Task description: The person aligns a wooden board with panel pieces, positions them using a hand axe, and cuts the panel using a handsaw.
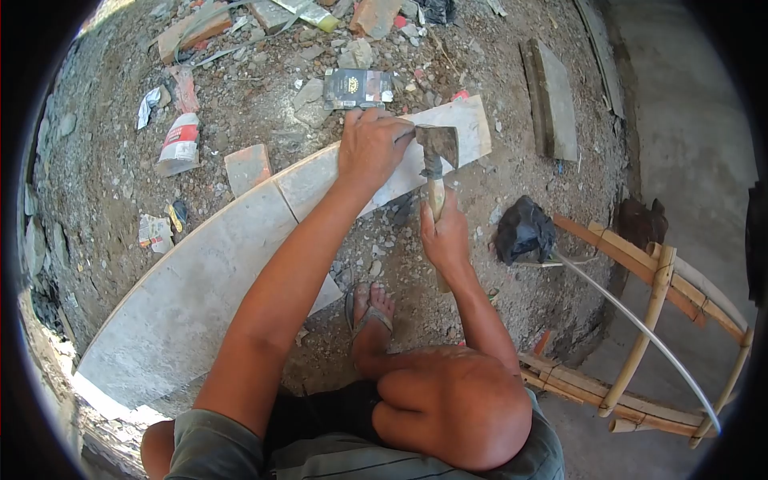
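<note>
A long, pale grey board [200, 276] lies across the rubble in front of me, with a seam line across it near the middle. My left hand [370, 148] is on its right half, the fingers curled over the far edge and gripping it. My right hand [446, 234] is closed around the wooden handle of a hatchet [438, 149]. The hatchet's dark metal head lies over the board's right part, just beside my left fingertips; whether the blade touches the board I cannot tell. Dark wrapping shows where head meets handle.
A bamboo ladder [640, 352] lies at right, near a black plastic bag [525, 230] and a pale hose [640, 326]. A concrete slab [552, 100] stands beyond. Broken brick [248, 168], a crushed plastic cup [178, 146] and a dark packet [357, 88] litter the ground. My sandalled foot [373, 310] is close by.
</note>
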{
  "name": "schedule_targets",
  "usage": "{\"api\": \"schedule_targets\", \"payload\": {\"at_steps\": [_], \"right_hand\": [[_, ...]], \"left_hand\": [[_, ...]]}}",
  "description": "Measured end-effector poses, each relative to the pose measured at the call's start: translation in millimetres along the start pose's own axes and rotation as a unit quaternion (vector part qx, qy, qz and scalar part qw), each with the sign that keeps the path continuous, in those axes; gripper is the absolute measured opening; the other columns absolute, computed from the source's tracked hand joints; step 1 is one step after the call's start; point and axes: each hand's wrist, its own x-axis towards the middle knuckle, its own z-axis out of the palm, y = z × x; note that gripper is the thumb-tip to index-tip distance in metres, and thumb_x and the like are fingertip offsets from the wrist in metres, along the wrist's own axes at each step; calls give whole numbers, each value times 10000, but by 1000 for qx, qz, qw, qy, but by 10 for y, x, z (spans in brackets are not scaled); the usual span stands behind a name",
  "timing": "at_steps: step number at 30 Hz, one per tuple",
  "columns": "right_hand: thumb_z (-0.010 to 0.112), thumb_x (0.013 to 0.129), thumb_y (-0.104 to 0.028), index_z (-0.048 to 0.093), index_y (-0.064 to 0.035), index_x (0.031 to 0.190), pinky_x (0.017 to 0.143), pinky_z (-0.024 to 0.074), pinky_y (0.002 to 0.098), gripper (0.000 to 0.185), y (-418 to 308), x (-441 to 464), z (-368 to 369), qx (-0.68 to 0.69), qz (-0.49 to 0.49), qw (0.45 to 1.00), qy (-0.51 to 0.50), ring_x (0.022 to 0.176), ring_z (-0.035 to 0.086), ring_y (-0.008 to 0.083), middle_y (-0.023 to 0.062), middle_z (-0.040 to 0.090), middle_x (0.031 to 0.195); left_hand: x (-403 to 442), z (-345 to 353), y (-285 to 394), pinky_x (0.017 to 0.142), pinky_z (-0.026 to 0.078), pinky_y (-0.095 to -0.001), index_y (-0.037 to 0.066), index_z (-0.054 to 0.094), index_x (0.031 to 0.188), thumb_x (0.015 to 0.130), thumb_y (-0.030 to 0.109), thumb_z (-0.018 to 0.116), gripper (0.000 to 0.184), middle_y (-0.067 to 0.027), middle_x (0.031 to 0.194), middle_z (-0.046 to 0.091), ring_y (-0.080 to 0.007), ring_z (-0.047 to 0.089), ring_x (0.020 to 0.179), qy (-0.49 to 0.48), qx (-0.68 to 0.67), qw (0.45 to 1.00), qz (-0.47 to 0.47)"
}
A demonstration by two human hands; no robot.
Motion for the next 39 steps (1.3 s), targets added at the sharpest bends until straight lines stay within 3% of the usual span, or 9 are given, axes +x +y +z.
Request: {"api": "schedule_targets", "payload": {"at_steps": [2,4,8,10,20,23,29,32,39], "right_hand": [[582,1047,-167,526,-7,1205,622,516,359,231,-43,5,-49,-22,40,996,-75,687,673,207,101,665,831],[591,1034,-165,511,3,1202,646,517,445,252,-196,-35,-165,211,133,968,-28,693,676,295,161,666,811],[608,1034,-192,514,-8,1213,610,504,428,273,-86,-90,49,345,100,930,83,657,646,256,128,645,749],[597,1055,-202,523,-30,1208,543,460,311,242,5,38,55,-68,11,995,-72,611,570,120,28,582,710],[677,1007,-198,570,4,1238,752,516,384,325,253,-194,36,202,119,971,48,821,656,220,148,699,945],[696,993,-198,571,1,1261,790,514,365,356,540,-516,95,167,154,970,89,874,649,197,152,696,995],[759,926,-252,586,-33,1310,865,515,487,475,1070,-1161,124,-205,98,971,68,933,648,430,193,666,1021],[733,940,-192,623,-34,1256,859,522,450,370,886,-994,20,-212,-78,967,121,950,656,391,172,664,1046],[702,950,-45,707,-1,1005,681,501,293,71,447,-324,248,128,-45,989,60,744,634,180,101,674,900]], "left_hand": [[21,15,-31,935,418,-355,162,827,932,859,221,792,99,20,964,782,-180,661,1001,0,4,1000,2],[-2,38,-40,943,403,-363,174,818,917,870,219,771,81,42,967,782,-160,648,993,-8,2,1000,-5],[0,30,-26,943,405,-367,175,818,919,870,215,770,79,36,962,781,-167,646,985,11,-2,1000,5],[-7,5,-27,942,424,-366,161,821,927,858,212,790,92,15,954,782,-194,661,980,-14,18,1000,-5],[-29,39,-89,926,426,-384,167,809,912,868,210,769,73,14,957,775,-200,652,967,-9,-17,1000,-11],[-18,21,-111,889,447,-405,162,807,912,871,186,765,63,15,964,774,-214,648,959,-4,-32,999,-7],[-6,-203,-176,982,505,-426,132,776,1149,883,170,763,269,-94,1176,748,-319,661,1095,-32,-132,990,-44],[45,-731,-315,999,512,-452,93,743,1214,888,209,750,346,-147,1239,718,-352,649,1151,-56,-52,992,-99],[-293,-1572,-821,1002,508,-459,61,736,1203,897,295,740,385,-181,1172,712,-379,649,1157,-106,225,947,-205]]}}
